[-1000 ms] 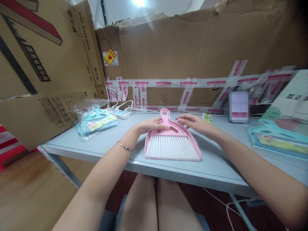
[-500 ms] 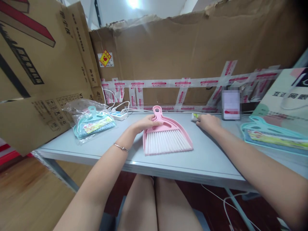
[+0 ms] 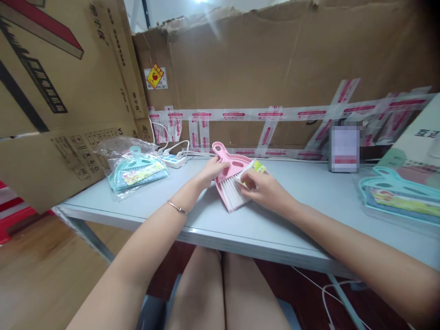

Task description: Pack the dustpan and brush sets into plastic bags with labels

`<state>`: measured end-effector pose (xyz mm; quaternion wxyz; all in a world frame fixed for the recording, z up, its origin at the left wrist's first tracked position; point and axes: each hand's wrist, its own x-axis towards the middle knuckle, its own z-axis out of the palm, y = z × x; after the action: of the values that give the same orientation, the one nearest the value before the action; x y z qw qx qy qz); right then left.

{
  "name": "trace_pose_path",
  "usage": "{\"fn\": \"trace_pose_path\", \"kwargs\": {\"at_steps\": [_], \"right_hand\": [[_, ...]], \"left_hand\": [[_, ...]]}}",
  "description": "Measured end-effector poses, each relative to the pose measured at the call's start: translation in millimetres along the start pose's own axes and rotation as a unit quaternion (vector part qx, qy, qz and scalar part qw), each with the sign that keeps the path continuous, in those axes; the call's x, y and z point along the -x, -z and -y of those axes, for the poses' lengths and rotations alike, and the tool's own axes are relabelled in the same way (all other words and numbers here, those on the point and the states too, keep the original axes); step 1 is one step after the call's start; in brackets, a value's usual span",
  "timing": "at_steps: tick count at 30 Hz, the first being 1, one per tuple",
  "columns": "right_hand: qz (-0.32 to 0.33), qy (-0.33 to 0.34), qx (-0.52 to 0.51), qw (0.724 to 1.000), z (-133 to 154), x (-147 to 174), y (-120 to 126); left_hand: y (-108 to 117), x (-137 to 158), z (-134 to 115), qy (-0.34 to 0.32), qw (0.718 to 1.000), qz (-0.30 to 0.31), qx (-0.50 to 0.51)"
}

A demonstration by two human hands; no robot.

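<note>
diagonally runs the pink dustpan's long axis, handle away leftward; left grip clasps it, right grip a label.

so the right hand is covering part of the green label, both are hiding some of the pink brush, phone by the table's back edge is looking all pixelated, right-side teal set is getting cut off

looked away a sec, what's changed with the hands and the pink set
The right hand took the yellow-green card from the table and brought it left to the pink dustpan-and-brush set, which has turned, its bristle end swinging rightward. The left hand still holds it; both teal sets stayed put.
</note>
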<state>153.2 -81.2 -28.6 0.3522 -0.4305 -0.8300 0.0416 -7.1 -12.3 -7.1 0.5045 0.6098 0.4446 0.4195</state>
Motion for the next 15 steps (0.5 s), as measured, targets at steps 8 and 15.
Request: {"fn": "trace_pose_path", "kwargs": {"at_steps": [8,15], "right_hand": [[0.087,0.036,-0.039,0.995,0.3,3.1,-3.2],[0.028,0.186,0.115,0.975,-12.5,5.2,-4.6]], "left_hand": [[2.6,0.4,1.0,-0.004,0.998,0.014,0.056],[12.1,-4.1,1.9,0.007,0.990,0.002,0.140]]}}
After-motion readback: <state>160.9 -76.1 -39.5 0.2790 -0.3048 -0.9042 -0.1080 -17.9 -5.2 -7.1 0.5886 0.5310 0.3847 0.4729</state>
